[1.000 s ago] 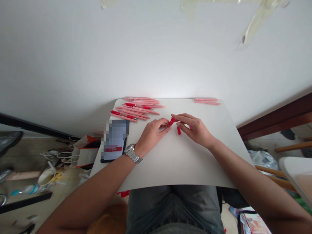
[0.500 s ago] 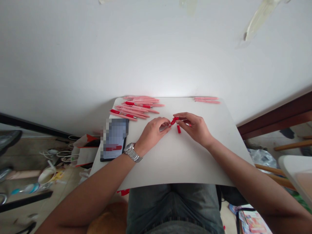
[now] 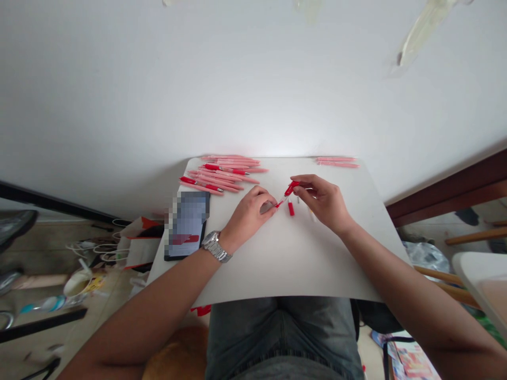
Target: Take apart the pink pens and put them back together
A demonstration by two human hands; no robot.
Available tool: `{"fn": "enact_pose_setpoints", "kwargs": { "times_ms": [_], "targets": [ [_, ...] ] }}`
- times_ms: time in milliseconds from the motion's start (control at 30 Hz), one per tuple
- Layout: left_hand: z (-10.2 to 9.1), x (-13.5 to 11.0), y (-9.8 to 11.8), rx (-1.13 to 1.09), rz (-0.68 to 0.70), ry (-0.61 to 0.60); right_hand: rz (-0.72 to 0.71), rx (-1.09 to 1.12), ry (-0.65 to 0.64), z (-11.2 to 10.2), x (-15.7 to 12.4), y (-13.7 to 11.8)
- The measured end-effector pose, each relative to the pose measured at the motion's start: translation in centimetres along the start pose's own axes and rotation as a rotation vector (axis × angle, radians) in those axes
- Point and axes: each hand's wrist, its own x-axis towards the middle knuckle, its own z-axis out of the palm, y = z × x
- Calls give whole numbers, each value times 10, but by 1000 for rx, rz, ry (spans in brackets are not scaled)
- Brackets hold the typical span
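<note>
Over the middle of the white table (image 3: 269, 264), my right hand (image 3: 322, 200) pinches the red upper part of a pen (image 3: 292, 188) between thumb and fingertips. My left hand (image 3: 251, 208) has its thumb and fingers closed on the pen's lower end. A short whitish or clear stretch with a bit of red shows between the two grips. Just below the pen, a small red pen part with a pale tip (image 3: 291, 208) lies on the table. Tiny pieces beside my right fingers are partly hidden and too small to name.
At the back left lies a pile of pink pens (image 3: 222, 177) with two red pens (image 3: 225, 170) among them. Two pink pens (image 3: 336, 162) rest at the back right. A phone (image 3: 186, 227) sits on the left edge. The wall (image 3: 253, 79) stands directly behind the table.
My right hand has moved up and right with the red upper part. A pale stretch now shows between my hands, and small pieces beneath my right hand have come into view.
</note>
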Motion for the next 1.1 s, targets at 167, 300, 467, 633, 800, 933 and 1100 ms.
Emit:
{"fn": "enact_pose_setpoints", "kwargs": {
  "times_ms": [167, 300, 467, 633, 800, 933, 1100],
  "targets": [
    [-2, 2, 3, 41, -2, 6, 47, 4, 6, -2, 1, -2],
    [-4, 3, 4, 100, 9, 50, 81, 47, 21, -2, 3, 1],
    [-5, 2, 2, 137, 16, 66, 114, 83, 74, -1, 5, 5],
    [-6, 1, 0, 159, 15, 64, 112, 98, 110, -3, 6, 4],
    [-8, 1, -1, 168, 30, 82, 114, 97, 125, -4, 8, 4],
    [-10, 2, 0, 179, 18, 73, 111, 102, 132, -5, 10, 9],
    [-11, 1, 2, 189, 11, 56, 122, 75, 105, -5, 9, 15]
  ]
}}
